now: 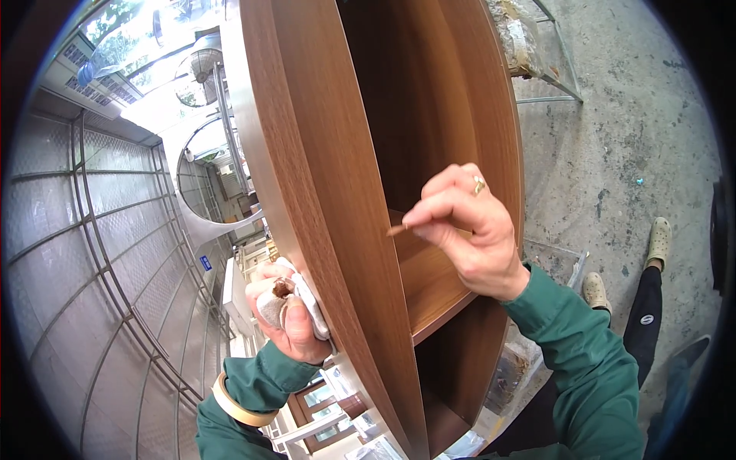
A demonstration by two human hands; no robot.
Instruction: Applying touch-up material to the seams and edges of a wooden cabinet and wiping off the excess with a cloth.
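Note:
A tall brown wood-grain cabinet (330,192) with open compartments stands before me. My right hand (471,234) is closed, thumb and forefinger pinching a thin brown stick (396,229). The stick's tip is at the front edge of an upright panel, just above a shelf (437,287); whether it touches cannot be told. To the left, my left hand (295,337) is closed round a white cloth (274,307) with a dark brown stain. That cloth rests against or close to the cabinet's outer side. A roll of tan tape (239,405) hangs round my left wrist.
A metal-framed stand (563,84) with plastic-wrapped material is behind the cabinet's right side. My clog (595,291) and another person's clog (659,241) are on the speckled concrete floor (613,153). A round mirror-like opening (203,165) and a barred metal wall (84,268) lie left.

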